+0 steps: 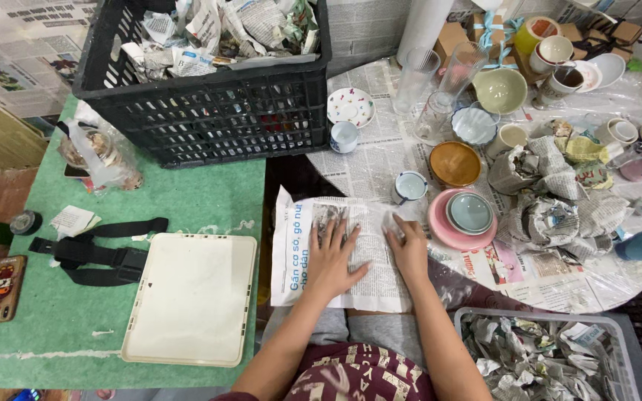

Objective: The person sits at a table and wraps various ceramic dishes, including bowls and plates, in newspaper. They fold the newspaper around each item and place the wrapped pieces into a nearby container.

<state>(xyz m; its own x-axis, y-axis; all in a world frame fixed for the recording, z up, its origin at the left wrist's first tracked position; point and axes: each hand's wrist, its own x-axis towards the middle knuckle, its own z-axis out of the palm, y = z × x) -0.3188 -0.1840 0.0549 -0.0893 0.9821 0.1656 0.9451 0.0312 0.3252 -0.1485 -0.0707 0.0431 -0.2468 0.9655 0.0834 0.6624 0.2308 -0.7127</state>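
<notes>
Pressing down flat with fingers spread, the left hand (pixel 334 260) and the right hand (pixel 409 249) lie on a sheet of newspaper (pixel 336 256) at the near edge of the table (pixel 380 160), right in front of the person. Just beside the right hand sit a pink plate (pixel 443 226) with a pale blue bowl (pixel 470 212) in it and a small white cup (pixel 410 186), with paper-wrapped bundles (pixel 559 200) further right. A black crate (pixel 209 111) full of crumpled paper stands behind the sheet, and a white tray (pixel 191 297) lies on the green mat (pixel 53 312) to the left.
</notes>
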